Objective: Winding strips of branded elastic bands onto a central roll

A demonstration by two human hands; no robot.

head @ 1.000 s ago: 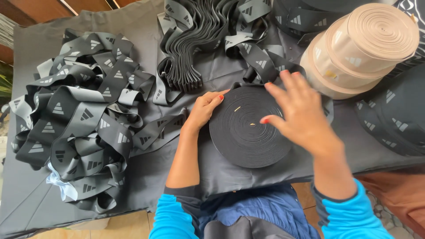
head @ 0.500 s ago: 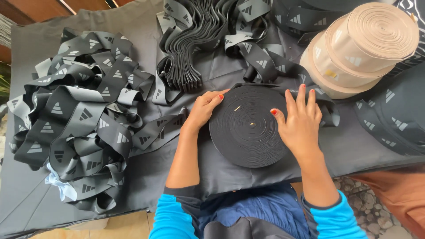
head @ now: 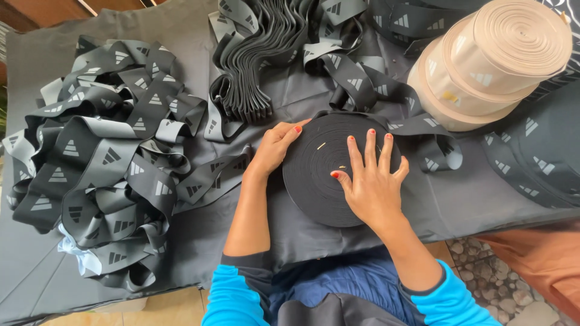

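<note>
We see a flat, tightly wound roll of black elastic band (head: 314,175) lying on its side on the grey cloth-covered table (head: 471,199), near the table's front edge and right in front of the person. Its upper face is a round disc of fine concentric ridges, matt and dark, with two small yellowish pins (head: 321,145) stuck in near the middle. A loose tail of the same band, printed with pale triangular marks, leaves the roll at its upper right and loops away across the table.

The right hand (head: 371,184) lies palm down on the roll's right half, open, with the fingers spread and pressed flat on the ridges; it grips nothing. The left hand (head: 275,148) rests at the roll's upper left rim, fingers loosely bent and together, their tips touching the edge of the disc; we cannot make out a firm grip there.

To the left sits a big heap of loose black printed band (head: 103,169). Above the roll lies a bundle of folded band lengths (head: 254,66) stacked on edge. At the upper right two beige rolls (head: 495,60) stand one on the other, close to the black roll but not touching it
</note>
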